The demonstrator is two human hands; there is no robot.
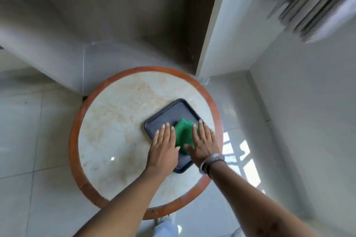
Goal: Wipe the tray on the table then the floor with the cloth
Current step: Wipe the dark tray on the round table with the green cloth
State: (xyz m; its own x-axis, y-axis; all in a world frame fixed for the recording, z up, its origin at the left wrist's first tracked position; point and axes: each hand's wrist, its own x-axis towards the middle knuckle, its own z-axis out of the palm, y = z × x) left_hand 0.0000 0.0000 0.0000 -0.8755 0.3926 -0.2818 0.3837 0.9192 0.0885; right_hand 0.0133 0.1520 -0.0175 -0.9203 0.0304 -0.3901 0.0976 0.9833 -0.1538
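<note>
Both my hands lie flat, no grip: left hand steadies dark tray, right hand should press green cloth evenly corner-to-corner.

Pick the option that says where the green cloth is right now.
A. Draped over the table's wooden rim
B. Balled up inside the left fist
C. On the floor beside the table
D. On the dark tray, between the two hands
D: the green cloth lies on the dark tray, with the left hand and right hand flat on either side of it.
</note>
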